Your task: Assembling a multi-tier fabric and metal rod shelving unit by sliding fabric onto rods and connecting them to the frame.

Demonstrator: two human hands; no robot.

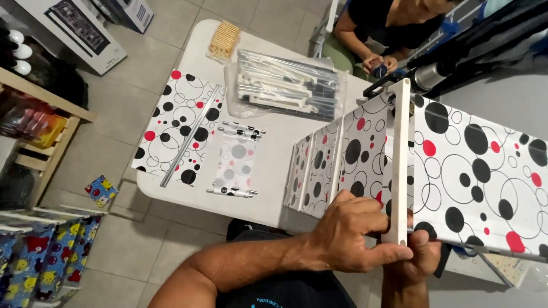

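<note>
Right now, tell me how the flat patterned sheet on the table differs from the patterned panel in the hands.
The flat sheet lies loose on the white table under a thin metal rod, untouched; the panel is raised, fixed to a white bar that the left hand and right hand grip. Both show black and red circles on white.

glossy white bar [399, 165], matt spotted cloth [479, 171]

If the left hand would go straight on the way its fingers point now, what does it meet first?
The left hand points right, fingers wrapped at the white bar of the spotted fabric panel. It already touches that bar, so the bar comes first; the right hand lies just beyond, though depth is unclear.
</note>
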